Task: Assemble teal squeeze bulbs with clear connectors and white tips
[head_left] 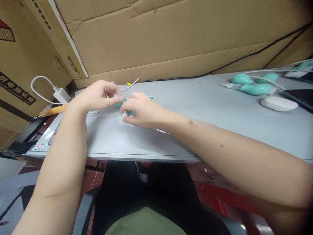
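You sit at a pale grey desk (195, 137), both bare arms stretched forward and your two hands nearly meeting, a little left of centre, towards the back of the desktop. Your left hand (104, 93) is bent at the wrist, its thumb and index finger pinched together on a small translucent piece (118, 95), whose outline is blurred. Your right hand (144, 109) lies just beside it, palm down, with the fingers curled over a teal item (132, 113) that is mostly hidden beneath them. A whitish bit (124, 114) shows between that thumb and index finger; whether they are clamped on it, you cannot tell from this view. A teal ring (151, 98) peeks out behind your right knuckles.

Behind your hands, a white cable (133, 84) with a yellow tag lies near the back edge. At the far left stands a white power adapter (62, 95) with a looping cord. Well apart to the right, teal bulb-shaped objects (258, 88) lie grouped together, with a smooth white oval object (278, 103) in front of them. Brown cardboard (181, 36) forms the backdrop, with a black cable (234, 59) running across its right side
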Tool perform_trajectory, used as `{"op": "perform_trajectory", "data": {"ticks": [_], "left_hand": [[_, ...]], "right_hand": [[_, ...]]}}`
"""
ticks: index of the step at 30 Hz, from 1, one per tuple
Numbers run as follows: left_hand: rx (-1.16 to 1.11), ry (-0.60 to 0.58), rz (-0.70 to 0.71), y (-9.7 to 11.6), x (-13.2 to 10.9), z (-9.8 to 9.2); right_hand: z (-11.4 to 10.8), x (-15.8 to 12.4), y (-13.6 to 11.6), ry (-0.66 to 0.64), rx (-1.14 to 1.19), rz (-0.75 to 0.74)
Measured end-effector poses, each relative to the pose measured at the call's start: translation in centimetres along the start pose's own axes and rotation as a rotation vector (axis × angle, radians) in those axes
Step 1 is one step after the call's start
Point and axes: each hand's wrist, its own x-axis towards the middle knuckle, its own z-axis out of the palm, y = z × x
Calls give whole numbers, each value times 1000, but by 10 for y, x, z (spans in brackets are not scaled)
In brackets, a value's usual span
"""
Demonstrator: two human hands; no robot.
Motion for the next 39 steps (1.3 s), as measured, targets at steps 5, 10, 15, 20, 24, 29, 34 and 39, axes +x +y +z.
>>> {"op": "perform_trajectory", "data": {"ticks": [5,10,15,20,24,29,34,39], "left_hand": [[59,-195,-123,4,0,-8],[125,-340,-209,8,6,3],[116,-381,-189,5,12,12],[60,-338,-235,2,7,2],[-16,-74,-131,1,-3,-10],[36,398,-60,-11,0,-6],[70,287,-155,-35,16,15],[53,37,-171,-41,22,32]], "right_hand": [[-9,4,-14,-167,-151,91],[-11,5,-18,-240,-182,164],[-13,4,-18,-227,-224,176],[-8,2,-10,-157,-174,114],[-7,-2,1,37,-92,-1],[-15,-4,11,253,-100,-35],[-20,-2,23,333,-134,18],[-19,-1,26,322,-122,52]]}}
